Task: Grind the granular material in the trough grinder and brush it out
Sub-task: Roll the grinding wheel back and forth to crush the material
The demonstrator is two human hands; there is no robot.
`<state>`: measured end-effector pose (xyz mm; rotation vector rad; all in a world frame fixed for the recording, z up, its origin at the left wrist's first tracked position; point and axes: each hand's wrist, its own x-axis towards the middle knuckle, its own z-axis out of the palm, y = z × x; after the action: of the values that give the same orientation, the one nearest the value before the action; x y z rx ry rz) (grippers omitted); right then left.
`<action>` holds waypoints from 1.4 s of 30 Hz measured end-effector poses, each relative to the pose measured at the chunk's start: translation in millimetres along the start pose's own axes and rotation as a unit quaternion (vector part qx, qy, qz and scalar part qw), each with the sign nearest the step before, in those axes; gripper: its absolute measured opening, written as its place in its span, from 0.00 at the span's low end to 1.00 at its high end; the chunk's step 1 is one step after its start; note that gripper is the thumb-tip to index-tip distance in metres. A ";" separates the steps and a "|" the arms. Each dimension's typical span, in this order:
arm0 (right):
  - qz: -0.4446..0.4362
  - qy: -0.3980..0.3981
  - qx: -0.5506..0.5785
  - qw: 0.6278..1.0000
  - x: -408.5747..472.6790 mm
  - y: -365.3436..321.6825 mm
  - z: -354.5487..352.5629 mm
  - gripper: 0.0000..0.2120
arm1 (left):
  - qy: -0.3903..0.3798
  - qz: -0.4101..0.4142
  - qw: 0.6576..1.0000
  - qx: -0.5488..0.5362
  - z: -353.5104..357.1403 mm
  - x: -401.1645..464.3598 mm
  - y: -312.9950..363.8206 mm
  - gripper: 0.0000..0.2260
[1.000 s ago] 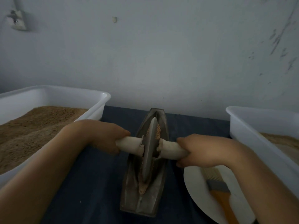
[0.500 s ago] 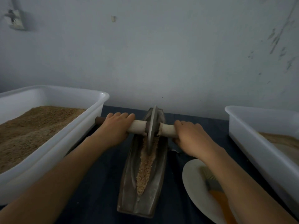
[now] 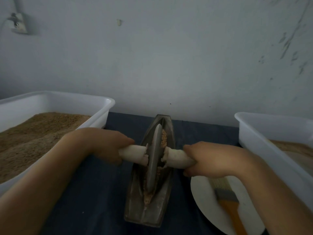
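While your left hand (image 3: 108, 143) and right hand (image 3: 208, 160) grip the white handle (image 3: 133, 152), the grinding wheel (image 3: 153, 160) between them sits in the trough grinder (image 3: 135, 192) amid granular material (image 3: 163, 139).

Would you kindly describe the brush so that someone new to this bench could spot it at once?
Start at the grey metal trough grinder in the middle of the dark blue cloth. Just right of it lies a round white plate, partly under the right forearm. The brush rests on that plate: a flat paintbrush, the only thing here with an orange handle, pale bristles pointing away.

dark cloth table (image 3: 105, 192) | on it: grinder (image 3: 149, 212), 2 tubs (image 3: 71, 99) (image 3: 264, 133), plate (image 3: 208, 211)
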<state>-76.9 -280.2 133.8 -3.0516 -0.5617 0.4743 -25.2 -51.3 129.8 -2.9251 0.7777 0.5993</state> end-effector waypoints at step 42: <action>0.047 0.119 -0.014 0.992 35.9 19.6 9.4 0.09 | 0.145 -0.041 0.988 0.020 8.8 31.5 -2.8 0.17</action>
<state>-40.9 -286.5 113.1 -3.1083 -0.4196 0.0988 -1.8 -62.2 109.6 -3.0262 0.6774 0.1503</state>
